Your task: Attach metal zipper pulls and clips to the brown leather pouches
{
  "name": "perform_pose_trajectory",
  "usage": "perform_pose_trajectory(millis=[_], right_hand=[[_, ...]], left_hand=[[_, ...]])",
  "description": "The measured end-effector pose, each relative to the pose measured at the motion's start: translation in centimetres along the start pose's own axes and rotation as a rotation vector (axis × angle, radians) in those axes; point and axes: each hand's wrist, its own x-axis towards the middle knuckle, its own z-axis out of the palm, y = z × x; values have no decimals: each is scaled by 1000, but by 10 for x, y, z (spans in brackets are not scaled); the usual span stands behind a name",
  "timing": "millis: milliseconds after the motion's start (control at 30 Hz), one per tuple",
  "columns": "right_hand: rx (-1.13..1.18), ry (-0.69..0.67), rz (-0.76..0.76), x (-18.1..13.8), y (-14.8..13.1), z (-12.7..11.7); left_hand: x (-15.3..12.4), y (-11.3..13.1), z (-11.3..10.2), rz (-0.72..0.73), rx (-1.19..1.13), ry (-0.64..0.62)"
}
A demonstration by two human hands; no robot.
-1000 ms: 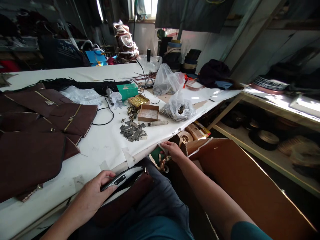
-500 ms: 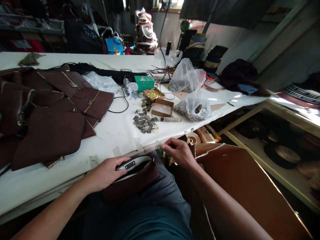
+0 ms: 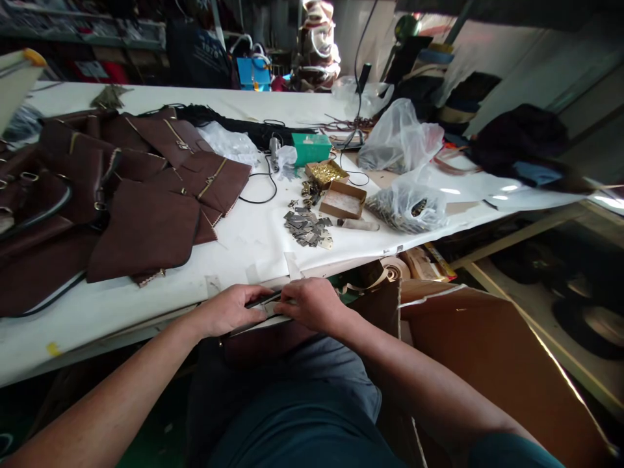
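Two hands meet at the mouth of a dark brown bag

The dark brown bag (image 3: pixel 268 343) is above the person's lap, beside the near edge of the white surface (image 3: pixel 253 244), its pale-lined opening turned upward; whether it touches that edge cannot be told. The left hand (image 3: pixel 227 311) comes in from the left, its fingers (image 3: pixel 252 316) clamped on the rim of the bag, thumb on the near side; the right hand (image 3: pixel 314 304) is just beside it, back upward, its fingers (image 3: pixel 288 308) drawn together on a pale strip (image 3: pixel 270 309) at the opening, the tips partly hidden.

Beyond the hands lies a loose heap of flat metal plates (image 3: pixel 308 227); just behind it are an open cardboard tray (image 3: pixel 338 210) and gold-coloured bits (image 3: pixel 327 171) in a second small box, with a green box (image 3: pixel 312 149) farther back; a clear plastic bag (image 3: pixel 409 208) full of small pieces sits to the right of the tray, and another plastic bag (image 3: pixel 394 140) stands behind that one. To the left, brown bag parts (image 3: pixel 146 227) lie overlapping in a broad pile, some with zips; a black cable (image 3: pixel 273 193) curves between the pile and the plates. On the right, below the surface, a large open cardboard box (image 3: pixel 492 357) stands by the right arm; a coiled pale roll (image 3: pixel 396 268) shows just behind its far edge.
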Motion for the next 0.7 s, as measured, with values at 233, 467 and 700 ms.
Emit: perform_pose_trajectory(millis=[233, 467, 700], right_hand=[[-46, 13, 80, -3, -5, 7], [-13, 29, 58, -9, -2, 8], [15, 41, 48, -23, 7, 3]], left_hand=[[0, 8, 5, -25, 43, 34], [2, 42, 24, -81, 573, 227], [4, 47, 28, -66, 577, 178]])
